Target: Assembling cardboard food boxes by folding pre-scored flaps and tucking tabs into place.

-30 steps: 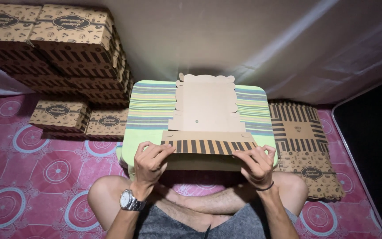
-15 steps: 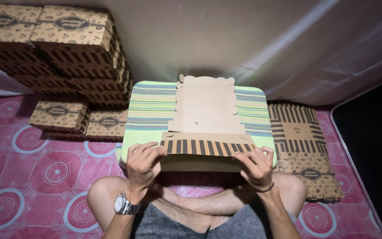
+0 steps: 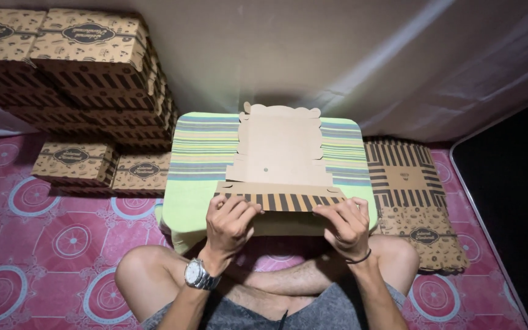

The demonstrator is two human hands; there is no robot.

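A seated, cross-legged person's left hand (image 3: pixel 230 219) and right hand (image 3: pixel 344 225) were both pinched on the striped front flap of a flat cardboard box blank (image 3: pixel 281 162), which lay on a green striped cushion (image 3: pixel 200 159). The thin card looked light, stiff yet easily creased, best gripped along its fold edges. Beyond it, flat blanks (image 3: pixel 412 195) lay right and folded boxes (image 3: pixel 74 58) were stacked left.

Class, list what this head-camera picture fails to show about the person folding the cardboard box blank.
- Head view: near edge of the cardboard box blank, covered by the left hand and right hand.
- Left-hand fingers: tips curl out of sight over the striped flap.
- Stack of folded boxes: cut off by the left edge.
- Dark area at right: too dark.
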